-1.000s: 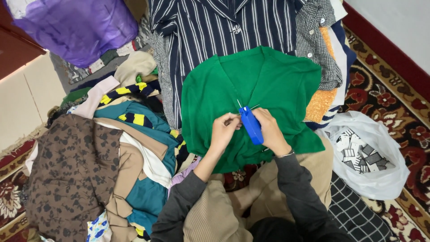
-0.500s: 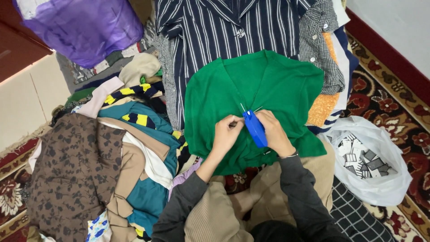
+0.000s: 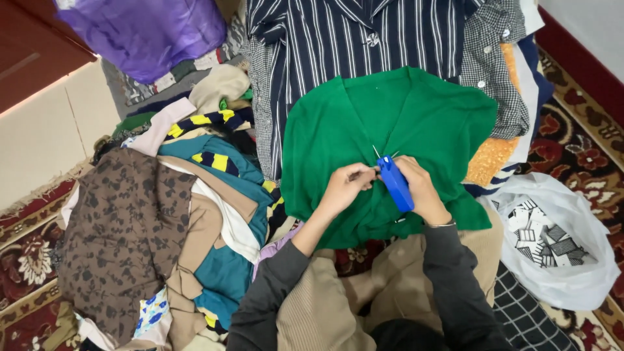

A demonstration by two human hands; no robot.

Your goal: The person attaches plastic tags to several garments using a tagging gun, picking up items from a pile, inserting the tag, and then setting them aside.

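Both my hands are on the green top [image 3: 390, 130], which lies spread flat over my lap and the clothes heap, neckline away from me. My right hand [image 3: 422, 190] is wrapped around a small blue thread snipper [image 3: 395, 183], fingers closed on its body, metal tips pointing up and away from me into the fabric near the middle of the top. My left hand [image 3: 344, 188] is just beside it, thumb and fingertips pinched narrow on a bit of the green fabric right at the snipper tips; can't tell if there's a thread or tag in the pinch, too small. Hands nearly touching each other. Beyond the green top: a navy striped shirt [image 3: 364, 39], partly under it. A checked shirt [image 3: 500, 71] sits to the right of that, with an orange textured piece [image 3: 491, 159] poking out below it. To my left, a pile of mixed clothes: a brown floral garment [image 3: 123, 234], a teal piece [image 3: 224, 273], a navy and yellow striped knit [image 3: 208, 120]. A purple plastic bag [image 3: 143, 29] sits far left at the top. On my right, well apart from my hands, a white plastic bag [image 3: 559, 247] lies open on the patterned red carpet [image 3: 585, 143], with small black and white tags inside.
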